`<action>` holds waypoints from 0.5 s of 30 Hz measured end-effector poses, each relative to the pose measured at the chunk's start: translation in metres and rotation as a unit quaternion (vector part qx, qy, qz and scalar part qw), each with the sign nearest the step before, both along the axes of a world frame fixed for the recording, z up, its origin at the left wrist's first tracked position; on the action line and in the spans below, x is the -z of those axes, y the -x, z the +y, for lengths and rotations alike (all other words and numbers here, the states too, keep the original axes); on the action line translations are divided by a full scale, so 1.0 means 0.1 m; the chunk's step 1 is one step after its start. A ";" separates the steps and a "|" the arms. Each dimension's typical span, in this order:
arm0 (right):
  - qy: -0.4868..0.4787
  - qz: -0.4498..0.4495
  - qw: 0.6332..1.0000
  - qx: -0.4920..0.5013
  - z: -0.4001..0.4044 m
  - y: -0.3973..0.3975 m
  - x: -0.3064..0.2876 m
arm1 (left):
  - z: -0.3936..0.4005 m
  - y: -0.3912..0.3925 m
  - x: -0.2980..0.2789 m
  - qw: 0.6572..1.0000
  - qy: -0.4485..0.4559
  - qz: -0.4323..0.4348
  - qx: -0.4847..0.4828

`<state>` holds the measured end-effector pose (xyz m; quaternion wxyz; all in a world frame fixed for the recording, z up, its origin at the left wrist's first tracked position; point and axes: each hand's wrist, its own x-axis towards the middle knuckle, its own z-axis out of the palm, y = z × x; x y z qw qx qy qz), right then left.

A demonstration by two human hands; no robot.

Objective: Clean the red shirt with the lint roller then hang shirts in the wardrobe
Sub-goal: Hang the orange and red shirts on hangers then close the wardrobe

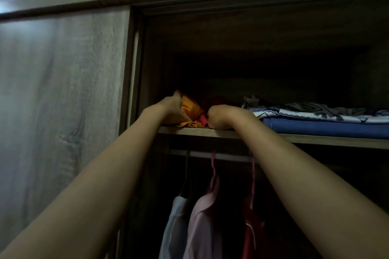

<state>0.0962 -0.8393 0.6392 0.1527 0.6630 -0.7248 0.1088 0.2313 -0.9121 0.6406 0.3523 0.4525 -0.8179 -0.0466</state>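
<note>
Both bare forearms reach to crumpled orange (189,109) and red (212,102) clothes on wardrobe shelf (315,142).

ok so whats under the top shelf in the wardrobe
Under the shelf runs a rail with three garments on hangers: a white one, a pink one and a red one. The right forearm and darkness hide whatever hangs further right.

Wood shelf (210,132) in wardrobe: orange cloth (190,109) + red cloth (212,101) bunched at left, blue folded fabric (315,127) w/ patterned fabric (305,111) on top at right.
</note>
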 end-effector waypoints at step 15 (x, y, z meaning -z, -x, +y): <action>0.044 -0.086 0.995 -0.006 0.04 0.05 0.07 | 0.43 -0.32 -0.23 0.946 0.295 0.138 -0.008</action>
